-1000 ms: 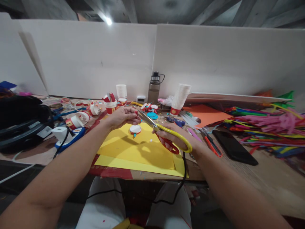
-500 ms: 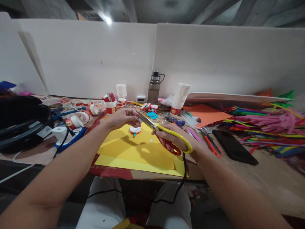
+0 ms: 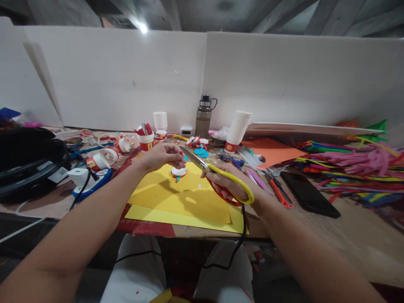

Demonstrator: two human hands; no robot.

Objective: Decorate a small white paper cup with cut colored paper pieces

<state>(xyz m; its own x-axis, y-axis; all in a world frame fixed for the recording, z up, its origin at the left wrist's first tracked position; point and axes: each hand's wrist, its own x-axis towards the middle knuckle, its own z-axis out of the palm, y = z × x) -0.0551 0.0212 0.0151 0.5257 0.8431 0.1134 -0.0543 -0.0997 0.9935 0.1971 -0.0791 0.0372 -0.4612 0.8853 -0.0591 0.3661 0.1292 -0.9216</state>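
Note:
My right hand (image 3: 225,183) is wrapped round scissors (image 3: 202,163) with one yellow and one red handle; their blades point up and left and look nearly closed. My left hand (image 3: 167,156) is pinched at the blade tips, where a small blue piece of paper (image 3: 185,158) shows by the fingertips, mostly hidden. Below both hands lie yellow sheets (image 3: 176,202), one over another. A white and red cut cup piece (image 3: 179,171) with a teal tab sits on them. Behind the blades is a pile of teal paper circles (image 3: 201,152).
Stacked paper cups (image 3: 239,130) and a water bottle (image 3: 203,118) stand at the back. To the right are a glue gun (image 3: 232,159), a utility knife (image 3: 279,191), a phone (image 3: 309,193) and pipe cleaners (image 3: 362,164). Cut cups (image 3: 98,161) and a power strip (image 3: 93,185) lie left.
The scissor blades look slightly more closed than before. Both hands stay in almost the same place, and the view has shifted only a little.

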